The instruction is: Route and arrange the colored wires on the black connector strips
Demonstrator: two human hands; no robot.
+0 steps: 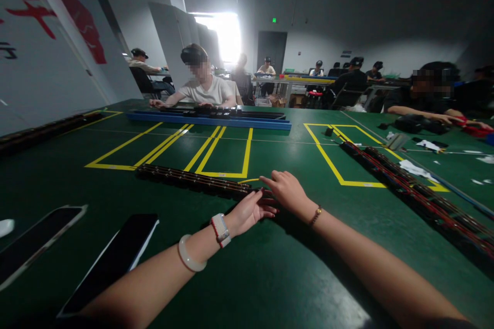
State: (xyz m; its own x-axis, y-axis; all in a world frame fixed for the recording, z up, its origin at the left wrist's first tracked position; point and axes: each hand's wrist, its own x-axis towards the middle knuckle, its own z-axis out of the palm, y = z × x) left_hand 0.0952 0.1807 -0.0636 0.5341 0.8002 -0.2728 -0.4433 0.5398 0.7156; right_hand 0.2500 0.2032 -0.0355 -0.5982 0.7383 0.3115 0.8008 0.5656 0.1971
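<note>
A long dark strip with thin metal-looking rails (193, 179) lies on the green table in front of me. My left hand (249, 212) is at its right end, fingers stretched and apart, with the thumb side against the strip. Just above and to the right, my right hand (287, 190) overlaps that end; its index finger points left and its other fingers are curled. A short yellow wire (249, 181) rises from the strip and ends by that index fingertip. Whether the right hand pinches the wire or the strip's end is hidden.
Two dark flat phone-like devices (119, 247) (38, 241) lie at left. Yellow tape outlines (247, 154) mark the green table (231, 277). More strips with red wires (417, 185) stretch along the right. A blue rail (208, 122) stands across the table before a seated person (208, 87).
</note>
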